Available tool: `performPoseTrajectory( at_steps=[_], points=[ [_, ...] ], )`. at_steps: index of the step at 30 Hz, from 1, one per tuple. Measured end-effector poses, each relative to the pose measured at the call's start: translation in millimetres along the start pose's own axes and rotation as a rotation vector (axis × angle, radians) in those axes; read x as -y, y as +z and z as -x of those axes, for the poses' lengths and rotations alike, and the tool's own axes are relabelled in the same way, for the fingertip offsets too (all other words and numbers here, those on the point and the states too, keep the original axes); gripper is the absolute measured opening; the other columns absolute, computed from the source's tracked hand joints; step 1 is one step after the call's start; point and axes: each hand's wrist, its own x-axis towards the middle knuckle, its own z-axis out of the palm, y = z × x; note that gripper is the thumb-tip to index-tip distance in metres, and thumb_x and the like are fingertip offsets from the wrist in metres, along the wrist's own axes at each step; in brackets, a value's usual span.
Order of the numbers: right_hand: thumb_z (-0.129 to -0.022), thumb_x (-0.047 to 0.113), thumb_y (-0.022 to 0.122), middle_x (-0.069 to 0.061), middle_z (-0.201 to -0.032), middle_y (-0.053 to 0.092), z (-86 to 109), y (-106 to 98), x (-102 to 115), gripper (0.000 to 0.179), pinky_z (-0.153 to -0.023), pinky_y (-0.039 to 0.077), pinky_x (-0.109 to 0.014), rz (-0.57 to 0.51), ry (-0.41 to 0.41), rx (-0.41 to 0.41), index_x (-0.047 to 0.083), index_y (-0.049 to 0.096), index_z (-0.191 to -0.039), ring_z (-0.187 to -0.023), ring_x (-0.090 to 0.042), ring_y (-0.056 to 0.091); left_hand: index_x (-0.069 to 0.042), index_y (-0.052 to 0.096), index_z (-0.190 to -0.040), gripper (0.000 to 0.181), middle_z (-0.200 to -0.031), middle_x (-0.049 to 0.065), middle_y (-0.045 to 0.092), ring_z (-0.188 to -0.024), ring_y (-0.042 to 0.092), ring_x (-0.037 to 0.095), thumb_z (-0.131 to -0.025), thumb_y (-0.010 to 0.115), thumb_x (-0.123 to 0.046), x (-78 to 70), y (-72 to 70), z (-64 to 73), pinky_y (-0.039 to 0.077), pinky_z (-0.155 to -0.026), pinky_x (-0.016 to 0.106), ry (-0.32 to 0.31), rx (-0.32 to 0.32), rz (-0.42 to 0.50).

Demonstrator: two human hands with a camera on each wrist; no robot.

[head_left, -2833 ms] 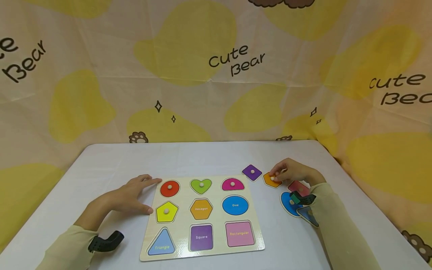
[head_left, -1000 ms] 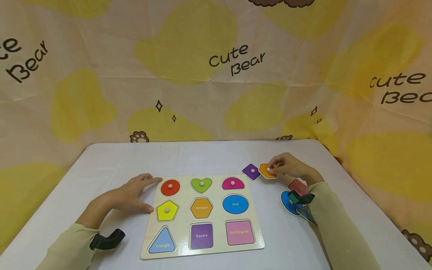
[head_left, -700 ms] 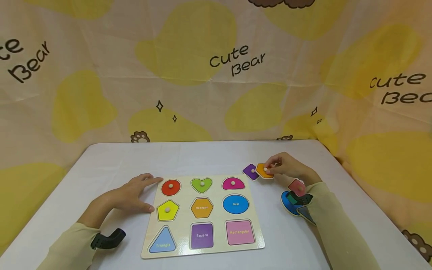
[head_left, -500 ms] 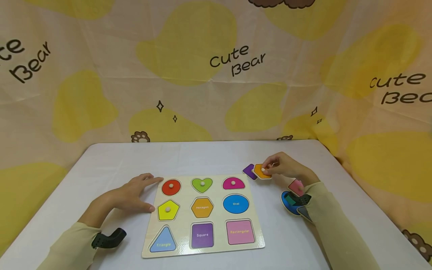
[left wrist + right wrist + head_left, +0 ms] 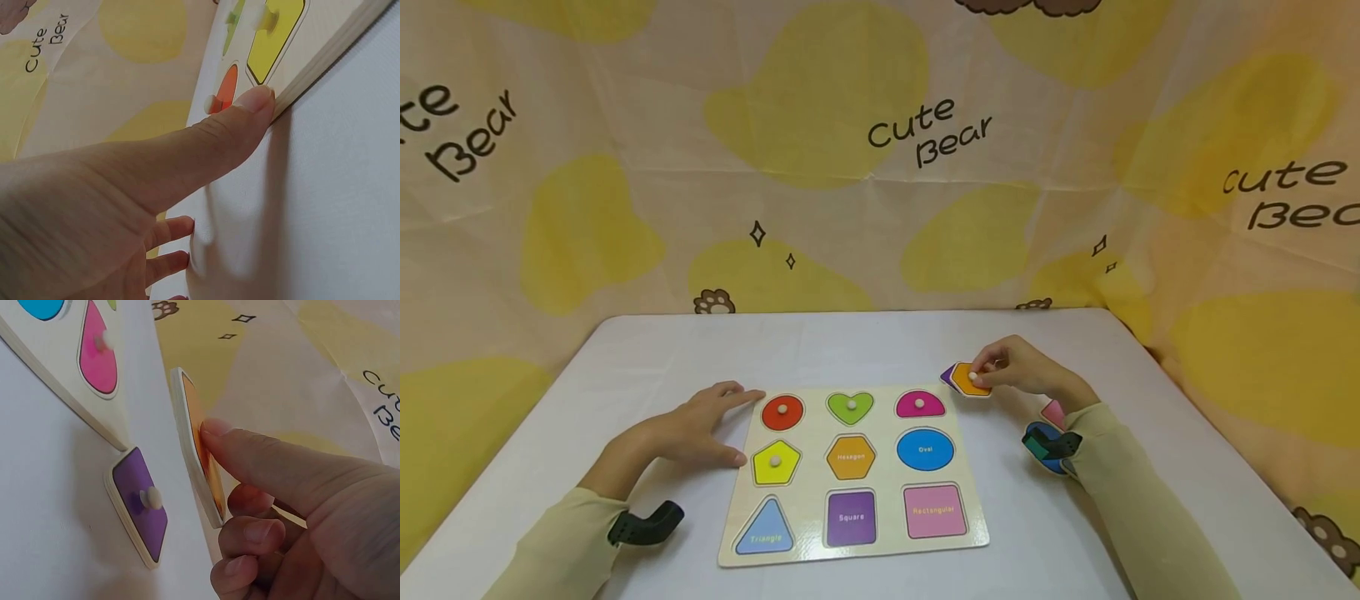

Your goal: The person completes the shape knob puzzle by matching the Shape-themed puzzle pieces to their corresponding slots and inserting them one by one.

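Observation:
My right hand (image 5: pixel 1026 367) pinches the white knob of an orange hexagon puzzle piece (image 5: pixel 962 380), which is raised above the table in the right wrist view. Below it lies a purple square piece (image 5: pixel 140 503), partly covered by the hexagon in the head view. My left hand (image 5: pixel 692 427) has its fingers spread, with the thumb (image 5: pixel 253 103) against the left edge of the wooden shape board (image 5: pixel 812 521). On the board, the red circle, green heart, magenta half circle and yellow pentagon pieces sit in their places; the hexagon, oval, triangle, square and rectangle places show printed names.
A blue oval piece (image 5: pixel 1047 460) and a pink piece (image 5: pixel 1054 412) lie on the white table (image 5: pixel 820 350) beside my right wrist, partly hidden by the sleeve and wrist strap. Behind the table hangs a patterned yellow cloth (image 5: pixel 820 100).
The right hand has lifted the hexagon piece from the table and carried it left, over the purple square piece. The left hand has stayed at the board's edge.

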Motion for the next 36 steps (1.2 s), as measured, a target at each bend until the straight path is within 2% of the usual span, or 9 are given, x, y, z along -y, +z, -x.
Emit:
performPoseTrajectory(
  at_steps=[6,12,20,27,36],
  points=[
    [-0.09,0.009,0.075,-0.01,-0.094,0.065,-2.5,7,4,0.013,-0.067,0.047,-0.018,-0.003,-0.007,0.003,-0.001,0.075,-0.099,-0.091,-0.023,0.053,-0.019,0.043,-0.153,0.096,-0.157,0.031,0.032,-0.141,0.032,0.056,-0.072,0.087,-0.045,-1.8,-1.5,0.3,0.037,-0.105,0.077,0.01,0.0,-0.001],
    [-0.09,0.008,0.075,-0.008,-0.09,0.06,-5.1,11,7,0.013,-0.064,0.046,-0.017,-0.019,-0.01,0.005,-0.001,0.075,-0.099,-0.089,-0.023,0.052,-0.018,0.044,-0.153,0.095,-0.156,0.032,0.033,-0.14,0.033,0.056,-0.072,0.088,-0.044,-3.2,-4.1,-0.4,0.037,-0.106,0.076,0.018,-0.005,-0.005],
    [-0.09,0.01,0.076,-0.008,-0.09,0.06,-3.3,15,15,0.014,-0.064,0.047,-0.017,-0.024,-0.019,-0.011,-0.001,0.075,-0.099,-0.088,-0.022,0.052,-0.02,0.044,-0.153,0.096,-0.157,0.032,0.032,-0.141,0.031,0.057,-0.072,0.088,-0.045,-0.1,-0.9,-1.3,0.036,-0.105,0.078,0.009,0.002,0.008],
    [-0.089,0.006,0.076,-0.009,-0.087,0.059,-3.4,22,27,0.013,-0.064,0.049,-0.017,-0.05,-0.061,-0.003,-0.002,0.075,-0.098,-0.084,-0.022,0.051,-0.019,0.044,-0.153,0.096,-0.157,0.031,0.032,-0.141,0.032,0.056,-0.072,0.087,-0.046,0.7,0.0,-0.5,0.037,-0.105,0.077,0.015,-0.001,0.006],
    [-0.088,0.005,0.076,-0.004,-0.077,0.051,-2.9,32,42,0.01,-0.06,0.045,-0.017,-0.088,-0.128,0.031,-0.002,0.074,-0.097,-0.075,-0.017,0.049,-0.02,0.044,-0.153,0.096,-0.156,0.03,0.034,-0.14,0.033,0.056,-0.071,0.087,-0.047,1.0,1.2,-2.0,0.037,-0.104,0.077,0.01,-0.008,0.003]
  ],
)
